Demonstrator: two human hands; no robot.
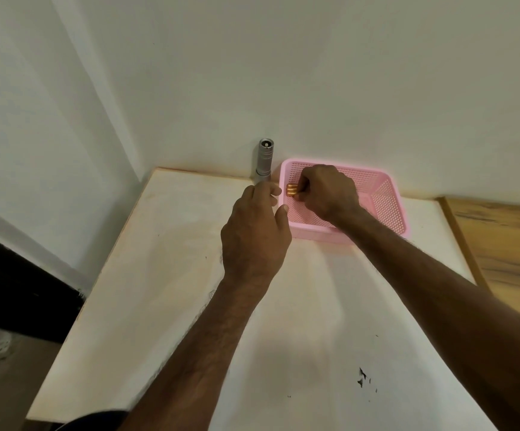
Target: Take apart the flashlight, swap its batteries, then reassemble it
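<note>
Gold batteries (pixel 292 190) clenched in right hand (pixel 330 194) — left hand (pixel 257 234) grasps flashlight (pixel 265 161).

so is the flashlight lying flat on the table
No, the flashlight stands upright at the table's back edge against the wall, its lower end behind the left hand.

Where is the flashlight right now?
The flashlight stands upright at the back of the table, against the wall, just left of the pink basket. The left hand is right in front of it.
</note>
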